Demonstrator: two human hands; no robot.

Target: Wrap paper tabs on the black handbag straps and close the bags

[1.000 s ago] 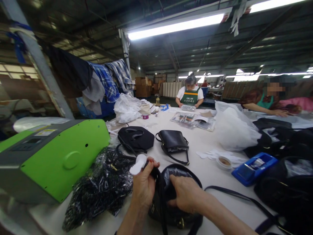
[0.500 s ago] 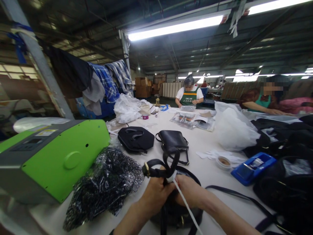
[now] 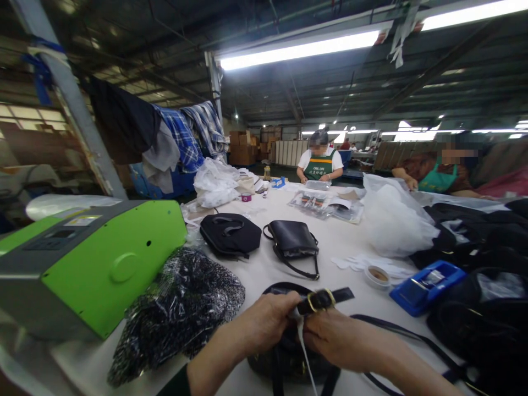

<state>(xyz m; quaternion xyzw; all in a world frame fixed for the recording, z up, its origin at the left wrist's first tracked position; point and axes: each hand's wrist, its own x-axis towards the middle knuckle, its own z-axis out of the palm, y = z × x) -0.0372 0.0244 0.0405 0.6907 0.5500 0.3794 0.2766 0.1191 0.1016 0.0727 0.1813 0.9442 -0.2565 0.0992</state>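
Observation:
Close in front of me, a round black handbag (image 3: pixel 258 360) sits on the table, partly hidden behind my forearms. A black strap (image 3: pixel 344 295) with a gold buckle (image 3: pixel 325 300) is raised above it. My left hand (image 3: pixel 272 319) is closed, its thumb and fingers pinching the strap just left of the buckle. Right under the buckle, my right hand (image 3: pixel 336 333) has its fingers curled in against the strap; their tips are partly hidden. A thin white strip (image 3: pixel 306 352) hangs down between both hands over the bag.
A green-and-grey machine (image 3: pixel 119 264) and crumpled black-and-white patterned plastic (image 3: pixel 177 313) lie left. Two black bags, one a smooth shoulder bag (image 3: pixel 292 237), lie ahead. A blue tape dispenser (image 3: pixel 429 286) and tape roll (image 3: pixel 377 276) are right. Two co-workers sit beyond.
The strap's loops, which stood up over my hands, are now drawn down, with the buckle turned to the right between my hands. My left hand has risen slightly; the right has moved rightward.

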